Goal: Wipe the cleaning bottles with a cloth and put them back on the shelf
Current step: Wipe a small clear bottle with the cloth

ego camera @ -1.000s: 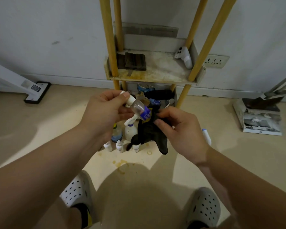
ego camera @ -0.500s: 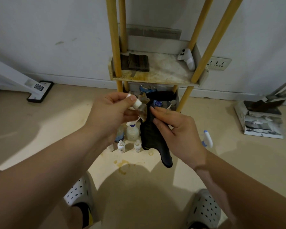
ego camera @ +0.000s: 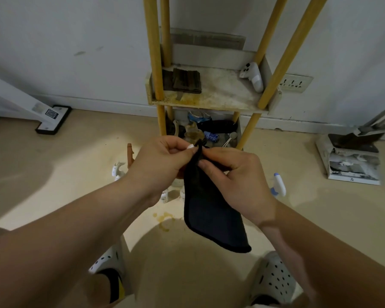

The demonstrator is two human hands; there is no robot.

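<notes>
In front of the yellow-legged shelf, the left hand pinches a small white-capped bottle. The right hand grips the black cloth wrapped over the bottle's body. The bottle is likely light, slick plastic, best held at cap and base. The cloth hangs soft and limp.

Left hand pinches a white-capped bottle against the dark cloth held by right hand.
</notes>
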